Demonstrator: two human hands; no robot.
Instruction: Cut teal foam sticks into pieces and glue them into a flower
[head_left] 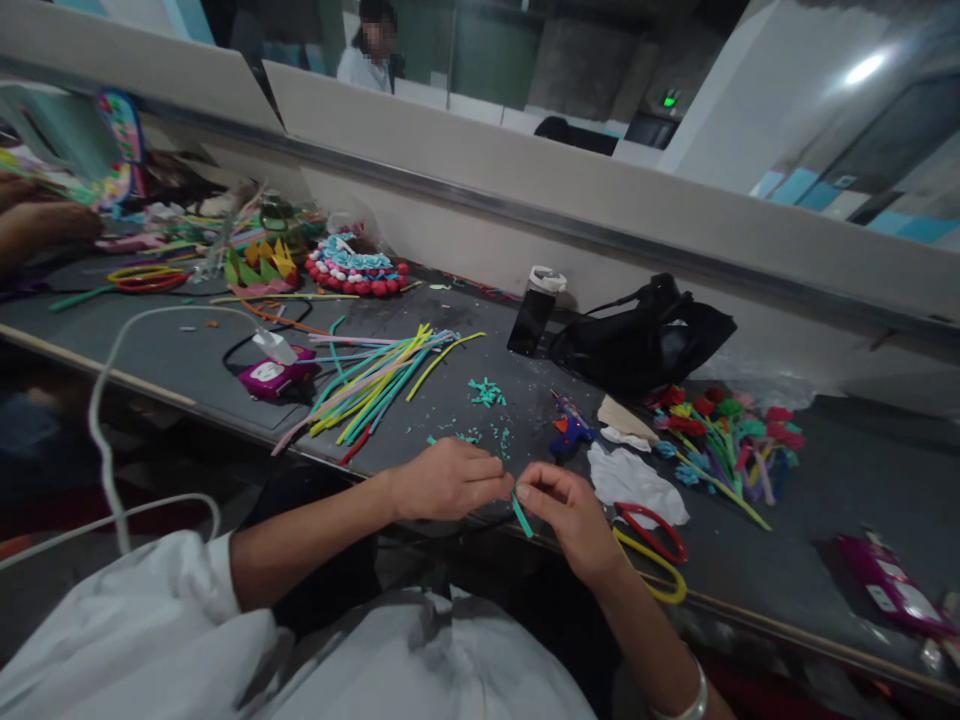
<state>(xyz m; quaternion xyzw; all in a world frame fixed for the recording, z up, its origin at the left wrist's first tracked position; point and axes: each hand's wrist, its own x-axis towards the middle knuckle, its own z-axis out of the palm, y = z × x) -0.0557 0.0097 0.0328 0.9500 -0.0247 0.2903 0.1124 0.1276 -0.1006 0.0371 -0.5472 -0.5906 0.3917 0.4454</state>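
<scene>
A short teal strip, possibly a piece of pipe cleaner, hangs down between my two hands over the front table edge. My left hand pinches at its upper end, fingers pressed together. From the other side, my right hand grips the same end between thumb and forefinger. The fingertips nearly meet and partly hide the end. Just beyond them, teal clippings lie in a small heap, with finer crumbs around it. Scissors with red and yellow handles rest to the right of my right hand.
Colourful pipe cleaners lie left of centre. A blue glue gun, crumpled white tissue, pipe-cleaner flowers, a black bag and a bottle stand behind and right. A white cable crosses the left edge near a co-worker's hands.
</scene>
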